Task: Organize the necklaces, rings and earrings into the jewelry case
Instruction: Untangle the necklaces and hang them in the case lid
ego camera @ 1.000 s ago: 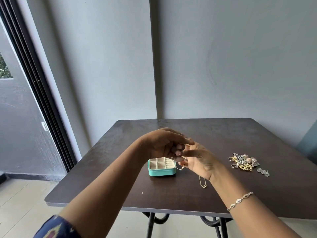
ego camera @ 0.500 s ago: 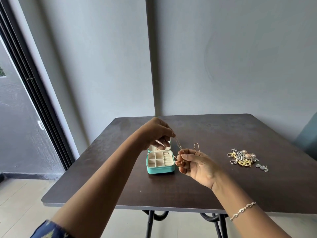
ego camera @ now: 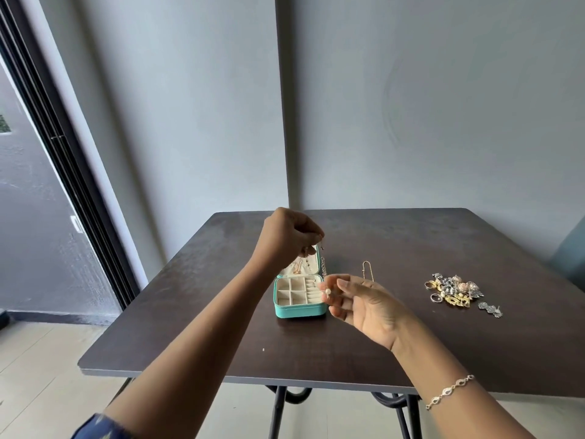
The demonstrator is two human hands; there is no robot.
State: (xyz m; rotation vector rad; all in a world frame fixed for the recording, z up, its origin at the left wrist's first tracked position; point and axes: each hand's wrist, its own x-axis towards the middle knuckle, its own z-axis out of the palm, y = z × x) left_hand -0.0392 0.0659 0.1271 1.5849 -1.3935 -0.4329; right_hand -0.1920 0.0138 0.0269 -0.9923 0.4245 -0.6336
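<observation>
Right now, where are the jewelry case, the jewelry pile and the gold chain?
jewelry case [ego camera: 300,312]: head view, teal front wall.
jewelry pile [ego camera: 456,289]: head view, heap's middle.
gold chain [ego camera: 366,262]: head view, loop top.

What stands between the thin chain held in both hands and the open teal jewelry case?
Nothing visible does. The thin silver chain hangs between the left hand and right hand, right at the small teal jewelry case's right edge. Its lid is up and the compartments lie uncovered.

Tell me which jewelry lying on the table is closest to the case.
The thin gold necklace, lying alone just right of the teal jewelry case; the mixed jewelry heap and the silver earrings sit much farther right.
</observation>
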